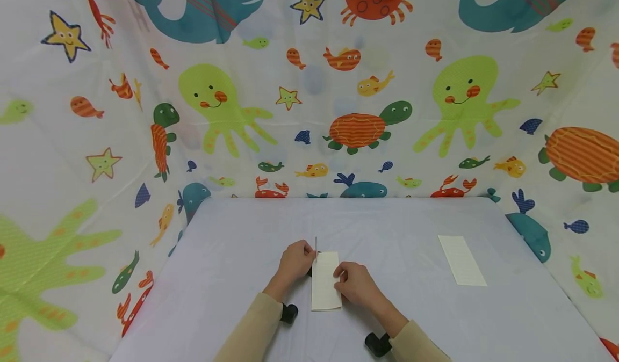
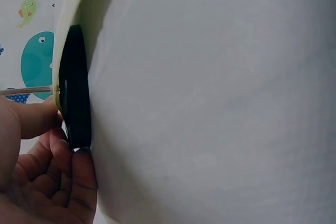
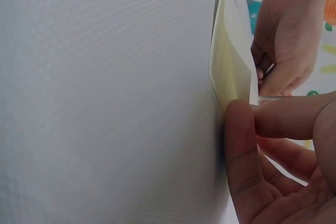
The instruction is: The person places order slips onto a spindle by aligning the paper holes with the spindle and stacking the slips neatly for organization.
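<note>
Cream, faintly lined paper sheets (image 1: pixel 326 284) lie layered in the middle of the table, between my hands. On their left edge sits a black binder clip (image 2: pixel 76 87), its thin metal handle (image 1: pixel 316 246) standing up. My left hand (image 1: pixel 295 260) pinches the clip at the sheets' upper left; in the left wrist view its thumb and fingers are at the clip's end. With thumb and forefinger my right hand (image 1: pixel 357 284) pinches the right edge of the paper. The sheets' edges gape apart there in the right wrist view (image 3: pixel 228 51).
Another cream paper slip (image 1: pixel 461 260) lies flat on the white tabletop (image 1: pixel 242 238) to the right. A curtain printed with sea animals (image 1: pixel 309 82) hangs behind and along both sides of the table. Black wrist cameras (image 1: pixel 377 345) are worn under both forearms.
</note>
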The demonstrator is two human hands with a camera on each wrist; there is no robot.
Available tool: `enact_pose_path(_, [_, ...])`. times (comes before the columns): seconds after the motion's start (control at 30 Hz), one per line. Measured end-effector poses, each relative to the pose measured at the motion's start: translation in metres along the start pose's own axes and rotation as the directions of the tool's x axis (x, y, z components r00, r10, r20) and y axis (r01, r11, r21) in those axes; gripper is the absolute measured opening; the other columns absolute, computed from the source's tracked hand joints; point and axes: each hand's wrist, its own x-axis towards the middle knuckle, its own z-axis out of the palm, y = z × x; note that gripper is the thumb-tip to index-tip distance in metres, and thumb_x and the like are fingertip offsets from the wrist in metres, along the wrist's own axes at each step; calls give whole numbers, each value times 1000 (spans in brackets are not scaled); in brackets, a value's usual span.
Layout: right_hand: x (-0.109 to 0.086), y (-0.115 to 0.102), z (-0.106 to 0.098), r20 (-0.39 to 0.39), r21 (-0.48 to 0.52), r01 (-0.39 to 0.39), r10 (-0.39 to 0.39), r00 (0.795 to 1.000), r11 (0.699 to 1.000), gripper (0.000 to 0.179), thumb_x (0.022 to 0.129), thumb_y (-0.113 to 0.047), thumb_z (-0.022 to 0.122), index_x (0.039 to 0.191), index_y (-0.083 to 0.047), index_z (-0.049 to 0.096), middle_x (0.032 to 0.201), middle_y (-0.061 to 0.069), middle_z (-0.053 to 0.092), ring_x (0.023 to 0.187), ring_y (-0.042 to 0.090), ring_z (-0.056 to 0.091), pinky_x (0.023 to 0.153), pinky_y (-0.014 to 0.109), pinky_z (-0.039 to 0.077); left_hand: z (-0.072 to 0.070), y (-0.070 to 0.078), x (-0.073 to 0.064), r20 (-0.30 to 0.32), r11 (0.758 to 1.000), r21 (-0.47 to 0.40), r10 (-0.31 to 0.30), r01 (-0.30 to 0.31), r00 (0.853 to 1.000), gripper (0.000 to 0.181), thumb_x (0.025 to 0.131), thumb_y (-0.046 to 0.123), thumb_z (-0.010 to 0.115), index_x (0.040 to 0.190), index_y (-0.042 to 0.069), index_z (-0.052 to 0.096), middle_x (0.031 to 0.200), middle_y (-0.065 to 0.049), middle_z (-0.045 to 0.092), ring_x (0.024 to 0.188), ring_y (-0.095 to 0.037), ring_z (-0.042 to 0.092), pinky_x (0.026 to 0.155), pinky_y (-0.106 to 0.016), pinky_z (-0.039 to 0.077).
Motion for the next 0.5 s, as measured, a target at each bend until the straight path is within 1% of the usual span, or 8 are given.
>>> enact_pose_path(0.13, [-1, 0, 1, 6, 4, 7, -7, 1000, 1000, 13, 82, 6, 70, 94, 2, 65, 69, 1, 53, 53, 11, 50, 47, 26, 44, 0, -2, 0, -3, 1000, -3, 0, 0, 1000, 14, 93, 19, 70, 86, 8, 64, 77, -1, 60, 68, -16, 54, 62, -34, 46])
enact_pose_path(0.37, [0, 3, 0, 12, -1, 23, -23, 1000, 1000, 13, 81, 6, 69, 92, 1, 65, 68, 0, 53, 52, 10, 50, 46, 26, 44, -2, -3, 0, 17, 992, -118, -36, 38, 999, 9, 92, 13, 70, 91, 5, 65, 78, -2, 59, 70, -17, 54, 64, -33, 47])
enact_pose_path(0.5, [0, 2, -1, 20, 1, 19, -19, 1000, 1000, 13, 82, 6, 69, 93, 1, 65, 69, 1, 53, 53, 11, 51, 46, 27, 45, -5, -2, -3, 15, 989, -144, -43, 44, 999, 8, 91, 11, 71, 93, 4, 66, 80, -3, 61, 73, -17, 56, 67, -34, 49])
